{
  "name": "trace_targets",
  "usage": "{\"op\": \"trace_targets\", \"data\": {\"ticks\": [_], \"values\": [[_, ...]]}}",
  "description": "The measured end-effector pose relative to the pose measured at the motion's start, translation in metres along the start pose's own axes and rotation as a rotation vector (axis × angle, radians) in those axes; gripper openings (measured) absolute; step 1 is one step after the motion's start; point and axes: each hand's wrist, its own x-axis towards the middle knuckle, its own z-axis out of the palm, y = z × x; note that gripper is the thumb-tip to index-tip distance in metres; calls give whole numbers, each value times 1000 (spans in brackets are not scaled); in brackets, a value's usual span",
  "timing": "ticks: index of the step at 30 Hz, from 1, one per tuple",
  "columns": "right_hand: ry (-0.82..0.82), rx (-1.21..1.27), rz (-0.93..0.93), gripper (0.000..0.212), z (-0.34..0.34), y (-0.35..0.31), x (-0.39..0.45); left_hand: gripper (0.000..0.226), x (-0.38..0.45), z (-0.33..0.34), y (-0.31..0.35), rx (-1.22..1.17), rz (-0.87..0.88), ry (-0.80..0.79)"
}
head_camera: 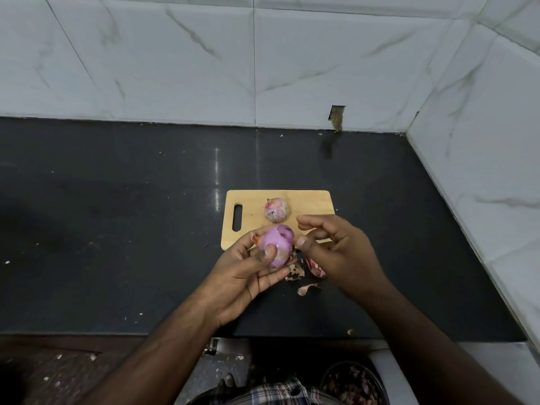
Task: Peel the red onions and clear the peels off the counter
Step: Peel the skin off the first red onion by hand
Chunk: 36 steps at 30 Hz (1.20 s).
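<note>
Left hand (248, 267) cradles the half-peeled, slick purple onion (276, 245); right hand (333, 247) hovers loosely curled, empty; papery skin likely tears easily.

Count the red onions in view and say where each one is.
2. One onion, still in its skin, sits on the cutting board. The other, partly peeled onion, is held in the left hand. None seems hidden.
</note>
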Motion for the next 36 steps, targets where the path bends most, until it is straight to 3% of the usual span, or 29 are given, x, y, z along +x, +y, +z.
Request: {"op": "trace_targets", "data": {"ticks": [4, 11, 17, 22, 27, 33, 36], "values": [[-65, -132, -80, 39, 6, -2, -1, 84, -2, 4, 0, 69, 29, -25], [-2, -129, -119, 26, 9, 5, -3, 66, -5, 5, 0, 125, 72, 27], [-42, -149, -86, 23, 5, 3, -2, 68, -4, 8, 0, 155, 101, 51], [63, -153, -84, 22, 12, 7, -1, 62, -2, 5, 0, 172, 117, 58], [26, -14, 59, 20, 13, 11, -1, 63, 2, 3, -3, 164, 124, 80], [92, -102, 23, 10, 17, 10, -3, 65, 4, 0, -6, 252, 154, 78], [120, -91, 103, 13, 22, 11, -2, 67, 4, -1, -7, 231, 147, 77]]}}
